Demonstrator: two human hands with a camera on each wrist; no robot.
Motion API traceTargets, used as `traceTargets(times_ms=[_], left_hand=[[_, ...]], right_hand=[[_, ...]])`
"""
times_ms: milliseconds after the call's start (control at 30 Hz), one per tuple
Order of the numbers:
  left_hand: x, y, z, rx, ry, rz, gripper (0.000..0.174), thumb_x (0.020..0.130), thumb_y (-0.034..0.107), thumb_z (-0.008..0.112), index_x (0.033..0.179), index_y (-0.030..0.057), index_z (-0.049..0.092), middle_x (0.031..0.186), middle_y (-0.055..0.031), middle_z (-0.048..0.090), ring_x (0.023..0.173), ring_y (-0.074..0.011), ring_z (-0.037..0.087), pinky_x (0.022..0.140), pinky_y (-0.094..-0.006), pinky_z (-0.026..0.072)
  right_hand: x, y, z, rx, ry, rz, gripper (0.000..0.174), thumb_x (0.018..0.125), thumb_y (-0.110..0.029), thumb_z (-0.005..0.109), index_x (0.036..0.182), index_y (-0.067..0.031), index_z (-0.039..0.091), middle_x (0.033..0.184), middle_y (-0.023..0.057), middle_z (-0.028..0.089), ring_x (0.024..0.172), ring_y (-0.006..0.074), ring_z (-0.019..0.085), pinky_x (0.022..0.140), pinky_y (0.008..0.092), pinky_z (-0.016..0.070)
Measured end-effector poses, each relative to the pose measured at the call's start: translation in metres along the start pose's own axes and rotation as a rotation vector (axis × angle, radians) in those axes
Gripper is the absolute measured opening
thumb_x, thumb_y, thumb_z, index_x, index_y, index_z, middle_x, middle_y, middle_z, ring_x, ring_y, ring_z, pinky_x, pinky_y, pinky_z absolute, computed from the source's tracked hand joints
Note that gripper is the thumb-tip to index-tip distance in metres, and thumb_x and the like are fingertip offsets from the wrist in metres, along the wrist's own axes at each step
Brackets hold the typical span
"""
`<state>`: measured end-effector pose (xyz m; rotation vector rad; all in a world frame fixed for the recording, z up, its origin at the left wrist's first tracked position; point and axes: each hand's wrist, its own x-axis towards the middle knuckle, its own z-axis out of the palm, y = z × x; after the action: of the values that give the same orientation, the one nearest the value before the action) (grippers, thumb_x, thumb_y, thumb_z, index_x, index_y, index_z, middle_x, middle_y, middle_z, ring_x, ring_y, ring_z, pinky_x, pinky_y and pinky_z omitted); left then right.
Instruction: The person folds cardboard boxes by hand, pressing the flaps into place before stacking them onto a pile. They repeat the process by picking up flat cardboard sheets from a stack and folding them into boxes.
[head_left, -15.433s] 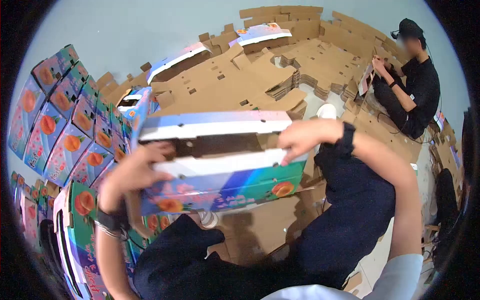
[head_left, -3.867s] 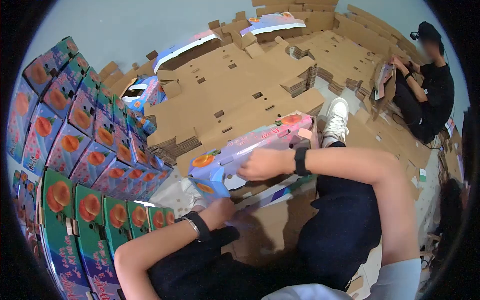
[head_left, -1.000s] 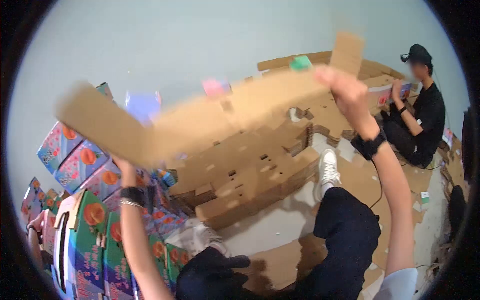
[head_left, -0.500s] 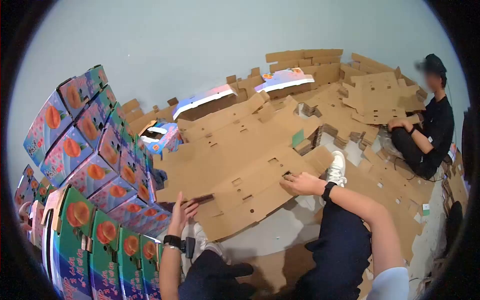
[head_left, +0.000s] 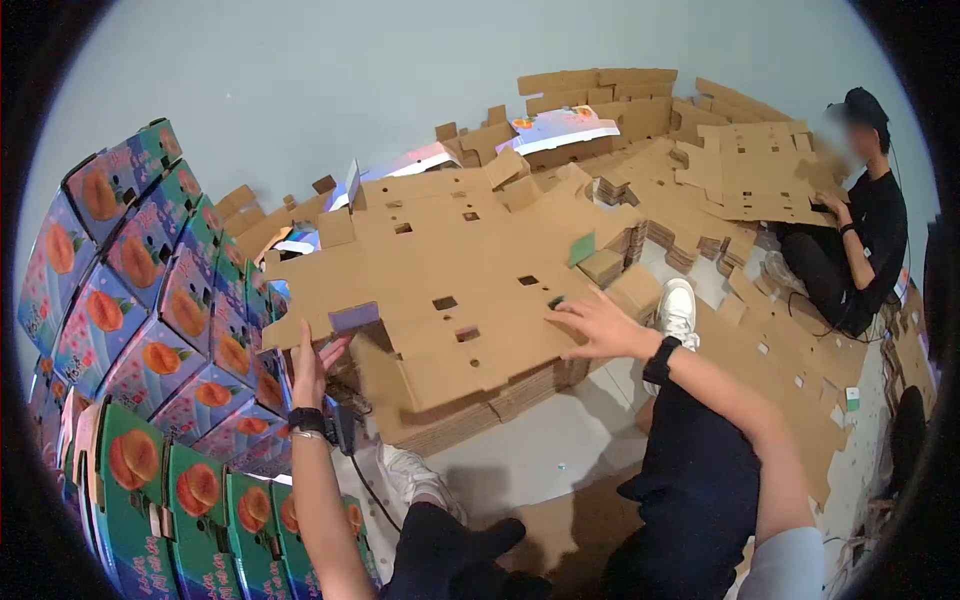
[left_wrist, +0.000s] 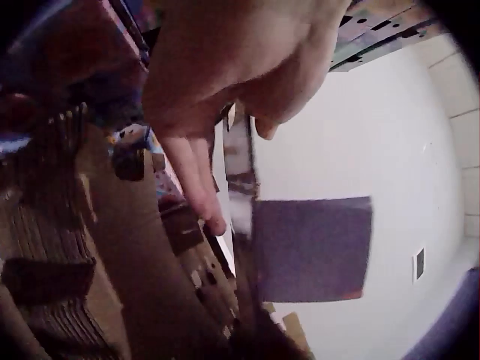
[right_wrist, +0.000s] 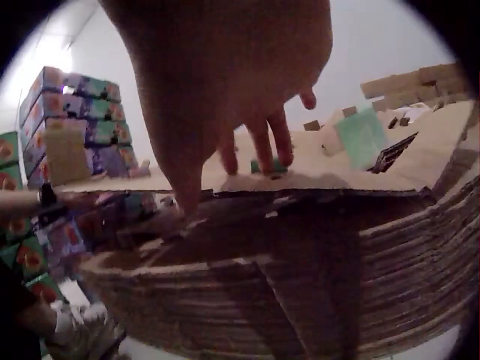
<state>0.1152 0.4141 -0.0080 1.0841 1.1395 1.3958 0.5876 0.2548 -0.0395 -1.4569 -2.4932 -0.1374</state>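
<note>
A flat, die-cut cardboard box blank (head_left: 420, 275) lies brown side up over a thick stack of blanks (head_left: 500, 405), its near edge raised a little. My right hand (head_left: 610, 325) holds that near edge. Its fingers rest on top by a small hole, while the thumb (right_wrist: 187, 199) reaches below the edge. At the near left corner, my left hand (head_left: 312, 365) touches the blank beside an upturned purple flap (head_left: 355, 318). The fingers (left_wrist: 196, 180) there are straight and run along the edge. A green flap (head_left: 582, 248) stands up at the right end.
Finished peach-printed boxes (head_left: 140, 265) are piled at the left, with green boxes (head_left: 135, 460) in front. My shoes (head_left: 678, 308) flank the stack. Another person (head_left: 870, 230) sits at the right holding a blank (head_left: 755, 175). More cardboard (head_left: 600, 95) leans along the wall.
A printed box was between my hands earlier; then a blank was swung up high. Over the last half second the blank has settled flatter onto the stack and my left hand has moved left.
</note>
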Motion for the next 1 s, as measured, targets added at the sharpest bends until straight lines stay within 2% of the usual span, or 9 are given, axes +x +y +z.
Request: traceTargets(times_ms=[200,233,267,333,433,633,767,833,1000], left_hand=[[0.004,-0.053,-0.044,0.503,-0.177,-0.418,0.054,0.093,0.044,0.052,0.123,-0.0003,0.051,0.094,-0.0117,0.065,0.072,-0.0204,0.066,0.056,-0.0227,0.0479],[-0.016,-0.057,-0.045,0.671,-0.197,-0.309,0.072,0.087,0.062,0.050,0.123,0.0002,0.053,0.111,-0.0177,0.060,0.102,-0.0252,0.060,0.084,-0.0417,0.0460],[-0.050,-0.044,-0.019,0.659,-0.135,-0.261,0.067,0.087,0.058,0.054,0.122,0.0011,0.053,0.110,-0.0168,0.059,0.103,-0.0264,0.057,0.088,-0.0397,0.0443],[-0.060,-0.097,-0.013,0.740,-0.199,0.038,0.061,0.086,0.053,0.057,0.118,0.0011,0.054,0.112,-0.0168,0.056,0.105,-0.0307,0.055,0.092,-0.0392,0.0429],[-0.093,-0.094,0.010,1.228,-0.208,0.135,0.059,0.087,0.049,0.059,0.121,0.0006,0.051,0.117,-0.0188,0.054,0.109,-0.0352,0.053,0.095,-0.0400,0.0415],[-0.113,-0.096,0.014,1.381,-0.197,0.226,0.056,0.093,0.041,0.053,0.130,-0.0010,0.045,0.124,-0.0236,0.053,0.120,-0.0386,0.049,0.103,-0.0424,0.0365],[-0.106,-0.154,-0.013,0.790,-0.207,0.056,0.053,0.099,0.041,0.045,0.130,-0.0014,0.043,0.133,-0.0277,0.047,0.126,-0.0380,0.044,0.105,-0.0412,0.0334],[-0.090,-0.183,-0.027,0.761,-0.211,0.048,0.054,0.099,0.042,0.045,0.131,-0.0015,0.042,0.133,-0.0284,0.047,0.126,-0.0382,0.044,0.105,-0.0407,0.0331],[-0.093,-0.176,-0.037,0.687,-0.143,0.069,0.058,0.098,0.047,0.043,0.129,-0.0025,0.043,0.120,-0.0323,0.054,0.118,-0.0394,0.052,0.100,-0.0412,0.0386]], right_hand=[[-0.003,0.021,0.035,-0.110,-0.110,0.119,0.063,0.086,-0.055,0.057,0.128,-0.0083,0.052,0.118,0.0126,0.057,0.105,0.0305,0.057,0.093,0.0425,0.0395],[-0.008,0.020,0.045,-0.208,-0.056,0.078,0.063,0.085,-0.055,0.057,0.127,-0.0078,0.052,0.116,0.0132,0.057,0.102,0.0304,0.058,0.092,0.0430,0.0401],[-0.012,0.018,0.053,-0.303,-0.004,0.036,0.064,0.085,-0.056,0.057,0.126,-0.0072,0.052,0.115,0.0139,0.057,0.100,0.0304,0.059,0.091,0.0435,0.0407],[-0.017,0.019,0.055,-0.287,0.064,0.055,0.063,0.084,-0.055,0.057,0.125,-0.0069,0.052,0.115,0.0152,0.056,0.098,0.0293,0.059,0.089,0.0438,0.0417],[-0.023,0.017,0.048,-0.342,0.049,0.129,0.058,0.085,-0.051,0.058,0.123,-0.0072,0.054,0.114,0.0149,0.059,0.099,0.0282,0.060,0.091,0.0444,0.0411],[-0.036,0.059,0.057,-0.294,-0.200,0.535,0.042,0.086,-0.030,0.055,0.123,-0.0095,0.056,0.111,0.0164,0.062,0.106,0.0331,0.060,0.088,0.0503,0.0476],[-0.059,0.071,0.051,-0.114,0.004,0.590,0.048,0.087,-0.035,0.055,0.128,-0.0117,0.053,0.118,0.0210,0.059,0.112,0.0372,0.057,0.094,0.0504,0.0455],[-0.069,0.087,0.046,-0.016,-0.111,0.875,0.056,0.087,-0.042,0.055,0.135,-0.0145,0.047,0.127,0.0228,0.053,0.117,0.0408,0.053,0.096,0.0504,0.0445],[-0.045,0.071,0.007,-0.014,-0.188,0.878,0.044,0.086,-0.042,0.057,0.118,-0.0131,0.065,0.114,0.0165,0.065,0.107,0.0431,0.059,0.099,0.0504,0.0414]])
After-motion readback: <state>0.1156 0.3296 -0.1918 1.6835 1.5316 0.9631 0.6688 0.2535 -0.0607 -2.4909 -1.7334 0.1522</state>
